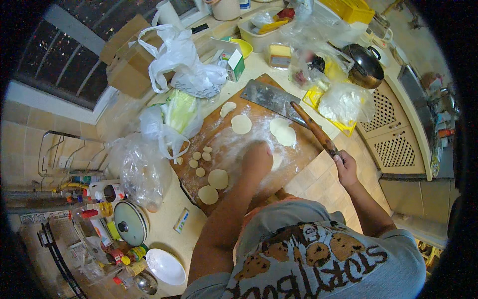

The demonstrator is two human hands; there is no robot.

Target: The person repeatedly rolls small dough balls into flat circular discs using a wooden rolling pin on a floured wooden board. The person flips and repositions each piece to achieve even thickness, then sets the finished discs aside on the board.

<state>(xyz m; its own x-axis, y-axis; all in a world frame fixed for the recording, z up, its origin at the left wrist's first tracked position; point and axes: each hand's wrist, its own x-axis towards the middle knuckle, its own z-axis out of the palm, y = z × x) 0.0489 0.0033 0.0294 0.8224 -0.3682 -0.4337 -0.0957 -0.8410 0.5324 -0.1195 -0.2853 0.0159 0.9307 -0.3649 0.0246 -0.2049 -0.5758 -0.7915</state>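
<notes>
My right hand (pixel 345 168) grips one end of a wooden rolling pin (pixel 315 129), held up off the board's right corner. My left hand (pixel 257 159) is low over the floured wooden cutting board (pixel 194 130), its fingers hidden beneath it. Part of a flat dough round (pixel 276 161) shows beside that hand. Two overlapping dough rounds (pixel 282 132), a single dough round (pixel 241 124) and a folded dough piece (pixel 227 109) lie farther up. Several small dough pieces (pixel 200 172) sit at the left, above two more dough wrappers (pixel 218 179). A cleaver (pixel 270 99) rests across the far edge.
Left of the board, a cabbage (pixel 179 112) sits in a plastic bag, near a clear bag (pixel 140 172). A glass pot lid (pixel 130 222) and white bowl (pixel 165 266) stand nearer. At right are a yellow rack (pixel 347 128) and a dark pot (pixel 362 65).
</notes>
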